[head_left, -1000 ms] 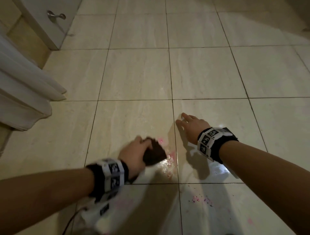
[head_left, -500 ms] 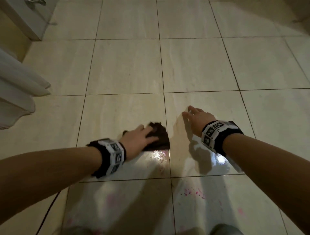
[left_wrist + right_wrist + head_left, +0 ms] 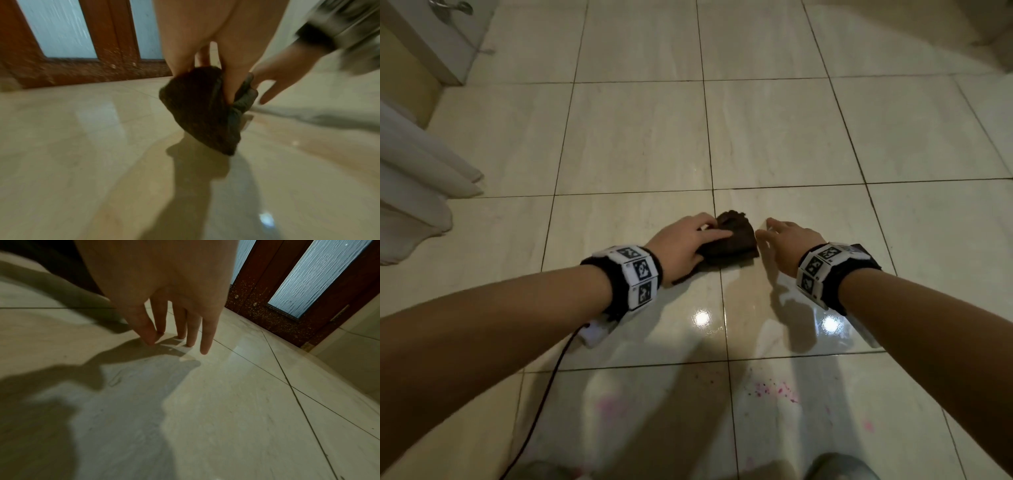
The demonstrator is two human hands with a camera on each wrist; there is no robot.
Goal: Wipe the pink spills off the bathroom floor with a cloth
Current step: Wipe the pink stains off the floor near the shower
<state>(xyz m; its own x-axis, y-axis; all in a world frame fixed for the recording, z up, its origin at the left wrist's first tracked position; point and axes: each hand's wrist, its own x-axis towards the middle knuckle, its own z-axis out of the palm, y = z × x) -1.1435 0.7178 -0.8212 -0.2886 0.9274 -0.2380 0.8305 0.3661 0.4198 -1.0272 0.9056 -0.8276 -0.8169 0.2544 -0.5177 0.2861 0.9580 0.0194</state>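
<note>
Cloth straddles grout line; left hand grips.

Both bare forearms reach forward; the left hand curls in a closed grip, the right hand spreads straight fingers downward.

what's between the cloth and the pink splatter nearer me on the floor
Only bare, wet-looking tile and one grout line lie between the dark cloth and the pink splatter, as the head view shows.
</note>
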